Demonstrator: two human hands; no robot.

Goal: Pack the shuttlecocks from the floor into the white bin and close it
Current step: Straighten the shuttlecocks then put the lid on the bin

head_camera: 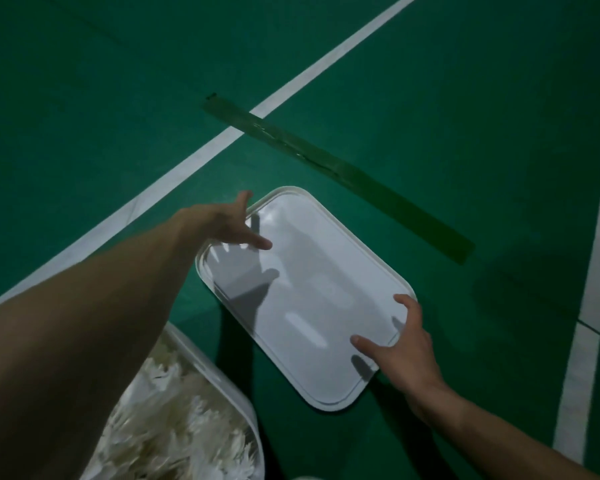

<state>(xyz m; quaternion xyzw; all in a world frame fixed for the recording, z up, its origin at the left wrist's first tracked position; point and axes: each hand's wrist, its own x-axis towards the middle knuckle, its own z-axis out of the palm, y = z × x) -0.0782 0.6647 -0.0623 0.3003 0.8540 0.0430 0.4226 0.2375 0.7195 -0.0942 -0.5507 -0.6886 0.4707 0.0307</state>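
White plastic is seen in two places: a lid (309, 289) over the green floor (430, 116), and just beside it, at lower left, the bin (222, 386), uncovered and heaped with shuttlecocks (174, 427). No loose shuttlecocks are seen on the floor in view, so the closing step is judged to be the one in hand. Whether the lid rests on the floor cannot be told.

The left hand (227, 225) is spread wide at the lid's far left corner, and its shadow is thrown onto the lid, so it is judged to be above the surface and holding nothing. The right hand (407, 344) is opened about the near right edge, thumb over the top and fingers at the rim. A separate shadow lies under the thumb, so no grip is judged to be made.

If the lid is gripped at two opposite corners only, it could be flexed or tipped and dropped. The feathers are piled near the rim, so some could be crushed or trapped under the lid, and the lid could be left unseated along one side if it is pressed down unevenly.
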